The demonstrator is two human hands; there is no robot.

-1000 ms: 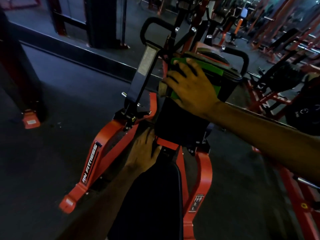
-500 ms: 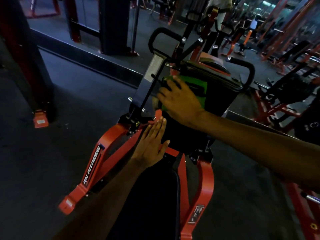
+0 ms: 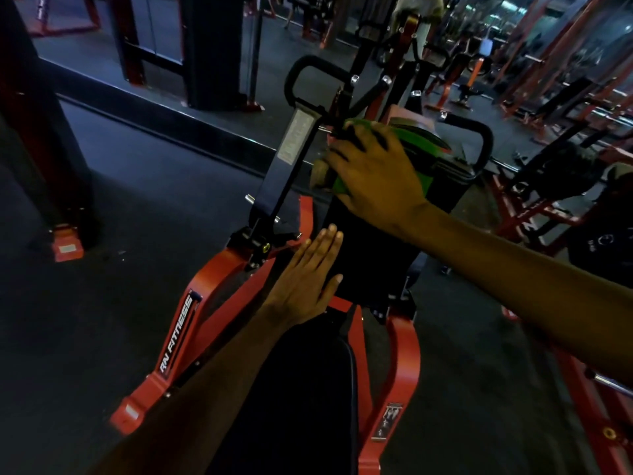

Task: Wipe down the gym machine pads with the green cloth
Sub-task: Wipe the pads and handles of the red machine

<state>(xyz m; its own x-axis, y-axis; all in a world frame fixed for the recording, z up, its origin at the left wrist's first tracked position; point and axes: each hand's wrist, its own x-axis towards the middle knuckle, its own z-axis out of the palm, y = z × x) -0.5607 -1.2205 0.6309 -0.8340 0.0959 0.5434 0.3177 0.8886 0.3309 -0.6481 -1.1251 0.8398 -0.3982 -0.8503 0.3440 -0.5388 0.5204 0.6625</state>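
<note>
Your right hand [image 3: 376, 180], fingers spread, presses the green cloth [image 3: 423, 145] atop the upright pad [image 3: 370, 255]; the pad's length runs down toward your flat left hand [image 3: 305, 282].

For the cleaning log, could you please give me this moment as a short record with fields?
machine: red frame, black back pad, black seat pad below it
right hand: spread, pressing the green cloth
green cloth: on the back pad's upper part, under the right hand
left hand: fingers straight, flat against the back pad's lower left edge
</note>
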